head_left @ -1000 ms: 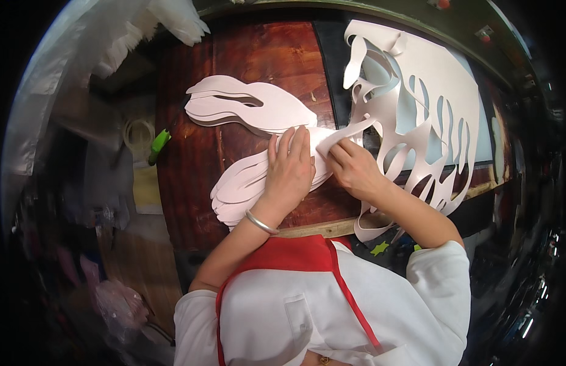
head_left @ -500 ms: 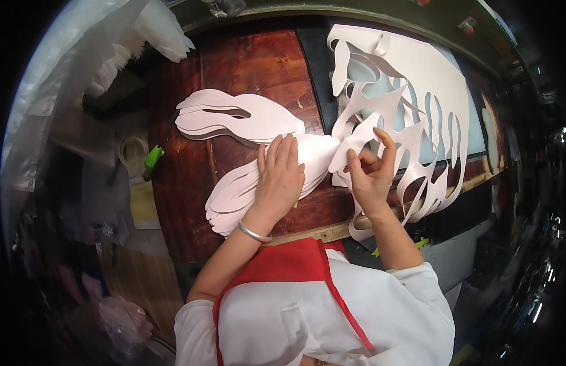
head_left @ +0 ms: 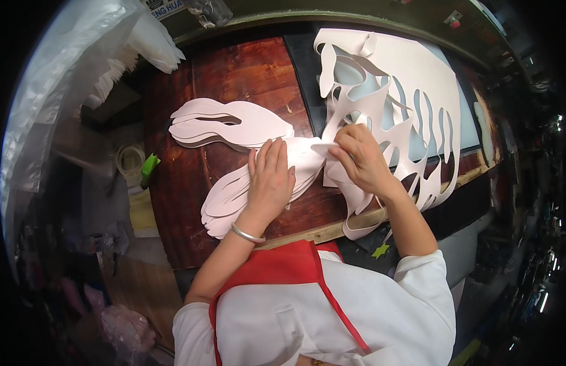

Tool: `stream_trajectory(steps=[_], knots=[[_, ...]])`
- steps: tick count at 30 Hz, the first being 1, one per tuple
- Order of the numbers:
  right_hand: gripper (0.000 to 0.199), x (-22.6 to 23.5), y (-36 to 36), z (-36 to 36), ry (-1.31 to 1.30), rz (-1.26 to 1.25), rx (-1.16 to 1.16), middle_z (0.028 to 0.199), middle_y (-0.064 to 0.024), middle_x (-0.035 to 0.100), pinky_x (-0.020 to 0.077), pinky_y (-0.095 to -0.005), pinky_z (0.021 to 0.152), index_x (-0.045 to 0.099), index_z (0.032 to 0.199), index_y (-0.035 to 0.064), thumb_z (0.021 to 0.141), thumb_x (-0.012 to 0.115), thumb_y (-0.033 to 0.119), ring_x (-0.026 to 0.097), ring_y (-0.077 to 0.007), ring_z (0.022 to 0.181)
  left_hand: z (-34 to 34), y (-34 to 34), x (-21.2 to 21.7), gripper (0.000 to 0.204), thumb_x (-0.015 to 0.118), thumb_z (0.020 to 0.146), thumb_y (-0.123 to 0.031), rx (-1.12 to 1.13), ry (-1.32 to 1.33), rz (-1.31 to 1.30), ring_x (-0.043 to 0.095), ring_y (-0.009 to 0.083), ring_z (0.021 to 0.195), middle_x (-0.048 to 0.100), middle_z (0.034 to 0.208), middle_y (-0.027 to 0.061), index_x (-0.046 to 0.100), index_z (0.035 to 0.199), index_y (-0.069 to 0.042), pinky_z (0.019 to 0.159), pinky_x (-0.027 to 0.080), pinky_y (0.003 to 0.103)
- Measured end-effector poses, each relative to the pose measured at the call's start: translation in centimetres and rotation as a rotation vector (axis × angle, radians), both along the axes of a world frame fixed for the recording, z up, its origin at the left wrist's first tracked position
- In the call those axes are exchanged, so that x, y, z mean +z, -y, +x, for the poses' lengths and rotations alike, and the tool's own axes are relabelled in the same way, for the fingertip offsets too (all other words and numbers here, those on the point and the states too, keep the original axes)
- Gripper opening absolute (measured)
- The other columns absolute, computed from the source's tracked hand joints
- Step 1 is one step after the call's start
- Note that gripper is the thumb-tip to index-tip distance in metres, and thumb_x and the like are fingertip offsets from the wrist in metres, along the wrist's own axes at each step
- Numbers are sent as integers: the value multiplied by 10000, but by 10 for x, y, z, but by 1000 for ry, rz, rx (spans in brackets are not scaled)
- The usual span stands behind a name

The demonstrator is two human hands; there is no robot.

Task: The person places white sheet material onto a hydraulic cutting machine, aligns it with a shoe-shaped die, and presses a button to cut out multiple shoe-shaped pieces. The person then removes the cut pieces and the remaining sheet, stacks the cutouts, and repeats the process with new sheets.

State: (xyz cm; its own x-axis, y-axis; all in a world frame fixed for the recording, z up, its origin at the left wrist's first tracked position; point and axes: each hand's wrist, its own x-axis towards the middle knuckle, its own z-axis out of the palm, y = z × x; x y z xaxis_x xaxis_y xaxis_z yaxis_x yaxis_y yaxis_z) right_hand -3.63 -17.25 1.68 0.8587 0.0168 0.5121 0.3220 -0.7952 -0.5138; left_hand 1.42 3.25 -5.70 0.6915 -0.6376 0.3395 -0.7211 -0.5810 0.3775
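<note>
Left hand (head_left: 270, 179) laid flat, fingers together, on stacked pale cutouts (head_left: 234, 195); cut sheet (head_left: 417, 79) edge pinched by right hand (head_left: 360, 157) fingertips.

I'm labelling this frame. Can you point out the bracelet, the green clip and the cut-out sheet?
bracelet (head_left: 246, 233): head view, band at left wrist.
green clip (head_left: 150, 166): head view, its body.
cut-out sheet (head_left: 430, 79): head view, solid upper area.

Matt pale-pink foam sheet cut-outs (head_left: 240, 122), glossy dark wooden tabletop (head_left: 246, 67), shiny metal bangle (head_left: 246, 234), crinkled clear plastic (head_left: 57, 79)
</note>
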Motion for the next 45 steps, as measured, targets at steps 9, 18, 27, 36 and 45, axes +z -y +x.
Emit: stream_trajectory(steps=[9, 18, 27, 36, 45], knots=[[305, -31, -7, 29, -408, -295, 36, 573, -137, 596, 466, -427, 522, 654, 682, 79, 815, 663, 354, 612, -330, 582, 1, 1, 2, 516, 591, 845, -154, 10, -8, 6, 380, 326, 1278, 439, 1345, 178, 450, 1286, 72, 1090, 239, 515], [260, -7, 7, 55, -773, -469, 98, 736, -147, 668, 511, -449, 675, 703, 737, 105, 793, 642, 351, 655, -347, 718, 2, -2, 2, 525, 587, 845, -132, -5, -56, -28, 383, 326, 1281, 436, 1353, 179, 435, 1313, 53, 1092, 243, 514], [234, -30, 4, 50, -403, -340, 159, 598, -117, 604, 457, -429, 529, 636, 666, 85, 788, 687, 278, 603, -321, 584, -1, 4, 1, 561, 583, 843, -133, 9, -57, 39, 335, 335, 1308, 377, 1392, 185, 393, 1327, 78, 1095, 207, 538], [226, -71, -29, 54, 9, -334, 25, 526, -100, 566, 453, -399, 478, 558, 597, 96, 753, 663, 222, 585, -278, 509, 0, 5, -1, 561, 572, 835, -133, 30, -17, 99, 328, 330, 1312, 380, 1387, 185, 400, 1324, 83, 1092, 204, 539], [176, -50, -8, 38, -168, -410, -85, 553, -113, 576, 465, -419, 493, 591, 629, 101, 766, 634, 201, 602, -292, 545, 2, 4, 0, 561, 568, 822, -110, 35, -11, 71, 345, 329, 1303, 397, 1370, 188, 399, 1321, 82, 1094, 220, 518]])
